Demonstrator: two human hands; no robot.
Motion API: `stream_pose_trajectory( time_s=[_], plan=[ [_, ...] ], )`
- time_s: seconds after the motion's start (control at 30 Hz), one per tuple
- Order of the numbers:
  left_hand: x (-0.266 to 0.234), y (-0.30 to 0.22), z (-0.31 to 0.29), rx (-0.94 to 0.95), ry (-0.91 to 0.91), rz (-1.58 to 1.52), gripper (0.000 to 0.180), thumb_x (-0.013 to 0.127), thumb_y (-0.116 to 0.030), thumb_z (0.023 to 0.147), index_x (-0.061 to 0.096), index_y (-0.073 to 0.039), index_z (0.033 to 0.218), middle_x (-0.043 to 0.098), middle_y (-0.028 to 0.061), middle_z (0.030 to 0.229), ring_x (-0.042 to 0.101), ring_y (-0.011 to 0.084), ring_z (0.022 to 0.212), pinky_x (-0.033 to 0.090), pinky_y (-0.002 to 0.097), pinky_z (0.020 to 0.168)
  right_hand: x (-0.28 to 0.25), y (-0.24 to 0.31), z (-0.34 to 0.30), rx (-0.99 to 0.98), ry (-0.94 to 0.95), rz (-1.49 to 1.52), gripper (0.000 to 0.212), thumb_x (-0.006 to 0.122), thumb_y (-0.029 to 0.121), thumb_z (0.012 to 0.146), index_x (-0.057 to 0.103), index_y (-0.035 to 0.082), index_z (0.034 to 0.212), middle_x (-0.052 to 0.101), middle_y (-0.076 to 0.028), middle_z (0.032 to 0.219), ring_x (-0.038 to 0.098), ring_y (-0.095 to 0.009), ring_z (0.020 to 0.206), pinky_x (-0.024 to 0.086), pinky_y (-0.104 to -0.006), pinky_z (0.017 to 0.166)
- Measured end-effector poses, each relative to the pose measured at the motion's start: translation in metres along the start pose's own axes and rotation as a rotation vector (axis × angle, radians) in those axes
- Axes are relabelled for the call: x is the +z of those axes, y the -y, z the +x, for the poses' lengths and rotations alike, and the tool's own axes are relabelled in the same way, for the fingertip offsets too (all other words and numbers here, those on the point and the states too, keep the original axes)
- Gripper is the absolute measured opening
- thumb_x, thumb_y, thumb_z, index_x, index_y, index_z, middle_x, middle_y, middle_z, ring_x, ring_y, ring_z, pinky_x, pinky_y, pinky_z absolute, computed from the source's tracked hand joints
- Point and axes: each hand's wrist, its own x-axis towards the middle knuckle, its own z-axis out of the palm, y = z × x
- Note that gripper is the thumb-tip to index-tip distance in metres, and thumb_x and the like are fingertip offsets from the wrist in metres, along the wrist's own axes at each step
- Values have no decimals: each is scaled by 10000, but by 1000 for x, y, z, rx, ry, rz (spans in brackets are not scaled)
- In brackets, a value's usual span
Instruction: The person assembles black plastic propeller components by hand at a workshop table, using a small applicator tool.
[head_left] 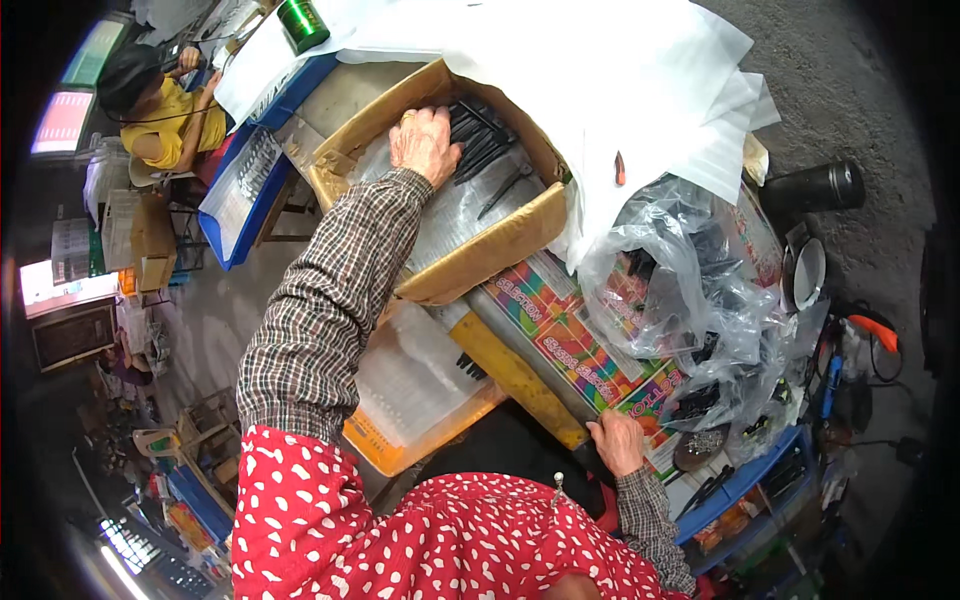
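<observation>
My left hand [425,145] reaches into an open cardboard box [490,262]. Its fingers are bent down beside a bunch of thin black pieces [482,140], and its fingertips are hidden. Clear plastic [455,230] lines the box, with a loose black piece [503,193] lying on it. My right hand [618,440] is by the table edge, at the end of a worn yellow strip [520,372]. Its fingers are curled, and whether they hold anything is hidden. Below the box, an orange-edged tray [400,455] carries clear plastic and a few small black pieces [470,367].
White sheets [600,60] spread over the far side. To the right are a crumpled clear bag [680,270] with dark items, a black bottle [815,187] and a blue bin [745,490]. A person in yellow [170,125] works far left by a blue tray [240,205].
</observation>
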Motion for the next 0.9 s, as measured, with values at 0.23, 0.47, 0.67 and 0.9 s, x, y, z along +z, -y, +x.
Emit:
stream_pose_trajectory(
  time_s=[0.23, 0.47, 0.67, 0.9],
  plan=[
    [3, 7, 14, 12, 74, 22, 531, 738, -281, 730, 578, -30, 1170, 577, 166, 1149, 520, 347, 1125, 444, 480, 922, 2, 0, 1, 4, -39, 29, 285, 695, 227, 795, 545, -11, 747, 559, -194, 702, 581, -380, 679, 435, -491, 605],
    [-14, -1, 26, -6, 212, 156, 533, 749, -316, 671, 637, -13, 1096, 587, 215, 1088, 548, 376, 1064, 477, 478, 891, 3, -2, 1, -7, -46, 38, 289, 700, 227, 798, 543, -7, 734, 548, -177, 682, 575, -362, 651, 430, -480, 584],
    [-10, -10, 27, -32, 217, 190, 499, 744, -312, 666, 642, -6, 1047, 591, 222, 1083, 556, 378, 1055, 479, 472, 889, -2, -3, 2, -20, -32, 73, 289, 709, 223, 791, 549, -4, 712, 548, -172, 671, 578, -349, 639, 442, -469, 580],
    [-11, -12, 28, -57, 188, 168, 502, 765, -285, 668, 630, -16, 1070, 599, 194, 1102, 561, 360, 1071, 473, 472, 913, -6, -5, 5, -42, -29, 91, 286, 713, 215, 788, 562, -12, 704, 567, -181, 663, 587, -352, 627, 443, -466, 574]
  ],
)
